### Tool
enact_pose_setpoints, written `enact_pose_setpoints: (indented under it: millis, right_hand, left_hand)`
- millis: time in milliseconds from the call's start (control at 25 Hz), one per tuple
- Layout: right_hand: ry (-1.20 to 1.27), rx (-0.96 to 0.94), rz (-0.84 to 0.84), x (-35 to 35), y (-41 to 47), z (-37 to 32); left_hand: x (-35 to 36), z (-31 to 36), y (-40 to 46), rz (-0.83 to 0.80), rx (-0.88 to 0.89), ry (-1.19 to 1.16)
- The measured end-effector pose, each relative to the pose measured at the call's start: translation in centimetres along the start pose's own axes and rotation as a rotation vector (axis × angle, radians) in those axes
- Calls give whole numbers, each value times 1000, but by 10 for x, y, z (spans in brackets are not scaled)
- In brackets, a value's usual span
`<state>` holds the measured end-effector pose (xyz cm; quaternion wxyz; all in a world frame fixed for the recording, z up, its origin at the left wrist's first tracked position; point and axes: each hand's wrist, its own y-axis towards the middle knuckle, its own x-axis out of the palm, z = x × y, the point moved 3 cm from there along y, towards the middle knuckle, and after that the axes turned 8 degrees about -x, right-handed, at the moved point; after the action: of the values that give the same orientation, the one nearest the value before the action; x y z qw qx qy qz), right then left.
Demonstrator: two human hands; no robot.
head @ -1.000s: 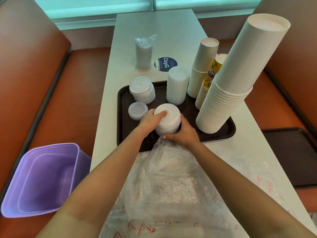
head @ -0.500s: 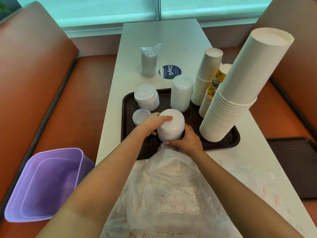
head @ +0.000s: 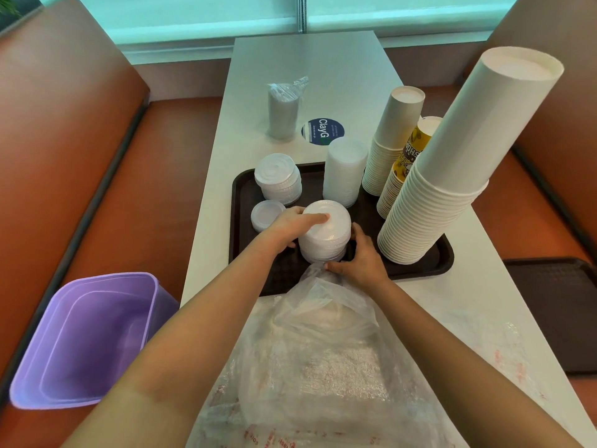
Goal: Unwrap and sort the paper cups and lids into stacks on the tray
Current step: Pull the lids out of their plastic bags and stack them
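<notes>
A short stack of white lids [head: 326, 234] stands on the dark tray [head: 240, 221]. My left hand [head: 290, 226] holds its left side, a finger lying across the top lid. My right hand [head: 360, 257] cups the stack's lower right and pinches the clear plastic wrap [head: 323, 318] at its base. Also on the tray: another lid stack [head: 277, 179], a single small lid [head: 266, 215], a tall lid stack [head: 344, 171], and three cup stacks, white [head: 392, 140], yellow-printed [head: 405, 166] and large white [head: 452, 169].
A wrapped sleeve of cups [head: 282, 109] stands on the white table [head: 323, 66] beyond the tray. Loose plastic bags cover the near table. A purple bin [head: 87, 337] sits on the left bench. A second dark tray [head: 562, 312] lies on the right bench.
The view has shifted slightly. My left finger slid further across the top lid; both hands stay at the lid stack.
</notes>
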<state>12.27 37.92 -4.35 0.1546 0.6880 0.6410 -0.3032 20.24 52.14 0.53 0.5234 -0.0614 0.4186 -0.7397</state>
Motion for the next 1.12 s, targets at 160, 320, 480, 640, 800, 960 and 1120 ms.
enact_pose_setpoints:
  millis: [160,320,480,640,800,960,1120]
  right_hand:
    - [-16,30,32,-9,-5,-2]
    - [21,35,67,-18,-21,-7]
    - [77,-4,61,-30,-36,-9]
    - [310,44,123,-51,-47,-5]
    - [602,-4,-72,-59,-68,-5]
    - [697,-30,-47,-77,-84,-5]
    - [584,-110,-107,-91,-104,-15]
  left_hand:
    - [-2,4,-4,3,-1,-15]
    - [-9,6,-15,110,47,41]
    - [-19,-4,-70,415,337,-3]
    - [6,-51,-115,405,311,182]
    - [26,-82,-122,130,145,158]
    - [25,-93,-133,-25,212,220]
    - [16,-84,-155,-120,249,224]
